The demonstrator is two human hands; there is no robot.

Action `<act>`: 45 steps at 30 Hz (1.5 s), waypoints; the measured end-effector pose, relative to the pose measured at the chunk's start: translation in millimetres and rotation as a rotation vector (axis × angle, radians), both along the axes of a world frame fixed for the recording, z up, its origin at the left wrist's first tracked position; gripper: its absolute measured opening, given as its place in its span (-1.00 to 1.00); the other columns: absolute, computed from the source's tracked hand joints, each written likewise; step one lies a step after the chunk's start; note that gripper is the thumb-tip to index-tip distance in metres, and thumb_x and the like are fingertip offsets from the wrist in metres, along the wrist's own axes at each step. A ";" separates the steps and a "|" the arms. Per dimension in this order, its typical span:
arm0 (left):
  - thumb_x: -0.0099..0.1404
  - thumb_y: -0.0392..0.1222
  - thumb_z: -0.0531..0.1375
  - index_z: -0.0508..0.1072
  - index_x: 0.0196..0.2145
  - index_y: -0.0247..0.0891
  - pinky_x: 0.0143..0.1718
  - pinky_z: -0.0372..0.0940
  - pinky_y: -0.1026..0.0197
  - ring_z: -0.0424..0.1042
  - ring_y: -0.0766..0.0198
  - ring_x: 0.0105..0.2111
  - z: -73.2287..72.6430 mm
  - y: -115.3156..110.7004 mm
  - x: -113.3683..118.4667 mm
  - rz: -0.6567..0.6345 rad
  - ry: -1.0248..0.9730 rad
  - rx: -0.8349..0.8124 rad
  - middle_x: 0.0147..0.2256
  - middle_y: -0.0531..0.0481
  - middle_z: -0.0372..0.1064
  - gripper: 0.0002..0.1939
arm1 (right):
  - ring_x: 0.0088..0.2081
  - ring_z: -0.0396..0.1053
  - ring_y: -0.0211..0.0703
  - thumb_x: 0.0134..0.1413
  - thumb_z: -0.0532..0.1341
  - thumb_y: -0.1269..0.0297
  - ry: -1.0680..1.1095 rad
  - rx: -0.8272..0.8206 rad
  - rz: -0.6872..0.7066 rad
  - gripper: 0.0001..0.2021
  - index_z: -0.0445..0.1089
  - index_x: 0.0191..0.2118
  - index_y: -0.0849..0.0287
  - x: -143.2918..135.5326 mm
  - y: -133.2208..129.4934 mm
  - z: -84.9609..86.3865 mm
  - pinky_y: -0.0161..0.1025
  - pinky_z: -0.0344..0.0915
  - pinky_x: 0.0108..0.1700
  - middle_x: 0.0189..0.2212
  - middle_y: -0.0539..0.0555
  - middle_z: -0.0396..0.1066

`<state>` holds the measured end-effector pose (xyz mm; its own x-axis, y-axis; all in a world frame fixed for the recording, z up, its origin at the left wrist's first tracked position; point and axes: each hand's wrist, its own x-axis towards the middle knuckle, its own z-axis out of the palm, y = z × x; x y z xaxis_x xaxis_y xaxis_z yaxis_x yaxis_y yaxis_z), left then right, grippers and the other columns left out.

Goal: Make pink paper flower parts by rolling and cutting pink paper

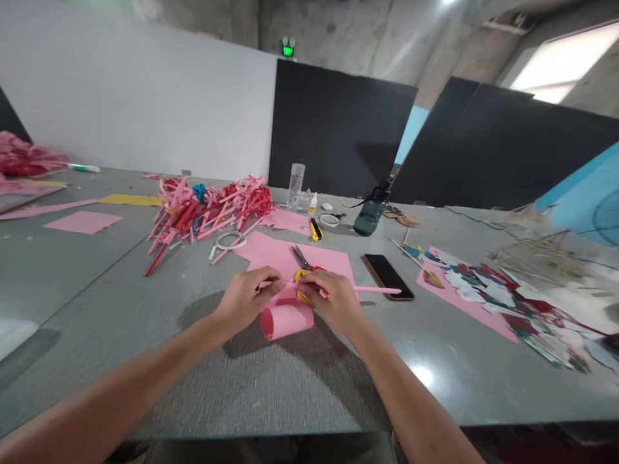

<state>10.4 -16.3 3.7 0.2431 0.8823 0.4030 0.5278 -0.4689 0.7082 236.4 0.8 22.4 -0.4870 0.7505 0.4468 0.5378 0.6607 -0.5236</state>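
Observation:
My left hand (252,293) and my right hand (333,298) are close together over the table, thumbs and fingers pinched on pink paper. A curled pink paper roll (289,321) hangs or lies just below them. From my right hand a thin pink paper stick (380,290) points to the right. Something yellow and round, perhaps scissor handles or tape, shows beside my right fingertips. Dark-bladed scissors (300,258) lie on a large pink sheet (329,256) just beyond my hands, their red handle partly hidden.
Behind lie a heap of pink and red strips (207,206), a yellow cutter (316,230), a glue bottle (313,203) and a dark bottle (372,212). A phone (387,277) and a pink sheet with paper scraps (483,290) are at right.

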 end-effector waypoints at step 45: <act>0.32 -0.08 0.21 0.55 -0.21 -0.24 -0.21 0.30 0.25 0.49 0.20 -0.22 -2.4 3.7 6.2 -0.119 -0.186 -0.174 -0.22 -0.05 0.55 -0.80 | -0.16 0.41 -0.10 0.30 0.23 0.28 -0.115 0.087 0.032 -0.92 0.45 -0.22 0.12 -1.6 3.1 -0.7 -0.18 0.20 -0.08 -0.24 0.06 0.53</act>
